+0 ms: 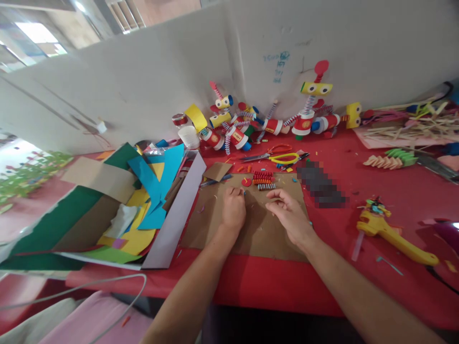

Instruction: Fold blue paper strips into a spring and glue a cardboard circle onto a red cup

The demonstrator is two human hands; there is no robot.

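We cannot identify the tiny blue piece [244, 193] at our left hand [234, 206] or the dark pixelated oblong [321, 185]; the view's right edge crops a glossy purple object [446, 232].

A: Up on the pale wall [161, 71] — blue-green handwriting [281, 64], several lines! Readable?

B: No, too blurred! And those yellowish marks [304, 124] on the figures' red bodies [297, 125] — too small to make out.

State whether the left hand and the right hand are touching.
Apart. The head view shows it plainly: bare brown board is visible between the left hand and the right hand, fingertips included.
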